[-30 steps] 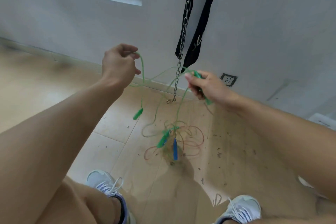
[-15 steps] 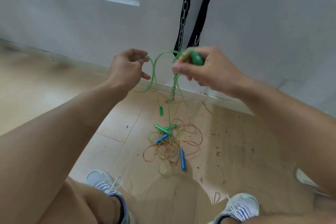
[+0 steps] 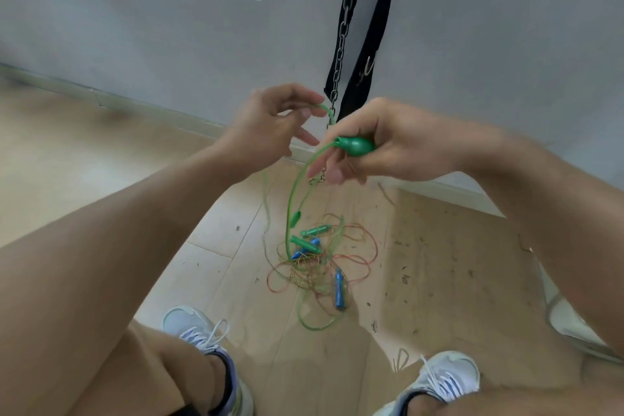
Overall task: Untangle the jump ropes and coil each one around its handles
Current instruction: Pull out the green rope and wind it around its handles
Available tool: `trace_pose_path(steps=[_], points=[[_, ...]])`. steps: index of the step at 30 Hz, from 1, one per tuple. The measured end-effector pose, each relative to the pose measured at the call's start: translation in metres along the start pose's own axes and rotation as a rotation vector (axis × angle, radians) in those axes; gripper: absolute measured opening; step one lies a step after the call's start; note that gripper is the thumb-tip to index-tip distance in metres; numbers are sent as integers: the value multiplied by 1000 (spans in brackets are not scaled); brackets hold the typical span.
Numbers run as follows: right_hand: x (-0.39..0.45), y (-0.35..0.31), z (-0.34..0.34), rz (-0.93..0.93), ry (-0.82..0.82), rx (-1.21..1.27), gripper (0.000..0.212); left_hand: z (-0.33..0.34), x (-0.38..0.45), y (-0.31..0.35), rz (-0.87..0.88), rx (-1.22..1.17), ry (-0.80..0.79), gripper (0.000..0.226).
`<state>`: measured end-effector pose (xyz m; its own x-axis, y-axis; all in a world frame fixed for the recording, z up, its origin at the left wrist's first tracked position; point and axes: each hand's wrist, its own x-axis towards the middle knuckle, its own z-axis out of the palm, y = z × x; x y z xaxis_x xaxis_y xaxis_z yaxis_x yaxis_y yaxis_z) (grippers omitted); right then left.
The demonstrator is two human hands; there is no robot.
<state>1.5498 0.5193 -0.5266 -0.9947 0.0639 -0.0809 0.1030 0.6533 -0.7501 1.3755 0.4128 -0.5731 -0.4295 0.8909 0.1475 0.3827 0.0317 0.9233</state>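
The right hand (image 3: 398, 142) is gripping a green handle (image 3: 356, 146) lying almost level, its rope end pointing left. The left hand (image 3: 270, 125) is pinching the green rope (image 3: 293, 199), which is hanging down to the tangle of ropes (image 3: 320, 263) on the wooden floor (image 3: 439, 263) near the wall (image 3: 169, 44). Blue handles (image 3: 339, 289) are lying in it, beside a hanging chain (image 3: 344, 30)
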Motion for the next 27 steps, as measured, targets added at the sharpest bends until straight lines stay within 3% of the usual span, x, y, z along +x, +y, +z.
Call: trace_pose_path(steps=[3,8,12,16,20,25,27], points=[[10,29,1,168,294,-369,6,4,-3,0,-46,-70,-84,22],[16,43,15,220,548,-268,11,6,-5,-1,-90,-160,-152,26],[20,46,17,332,536,-124,35,4,-4,2,-105,-168,-180,29],[20,56,15,359,464,82,19,1,-4,3,-169,-143,-207,27],[23,82,10,441,604,140,23,-6,-1,-1,-238,-4,-220,24],[14,137,-7,632,930,233,23,-28,-1,-12,-384,331,-305,30],[4,155,-13,703,1022,219,22,-36,0,-15,-421,461,-261,28]])
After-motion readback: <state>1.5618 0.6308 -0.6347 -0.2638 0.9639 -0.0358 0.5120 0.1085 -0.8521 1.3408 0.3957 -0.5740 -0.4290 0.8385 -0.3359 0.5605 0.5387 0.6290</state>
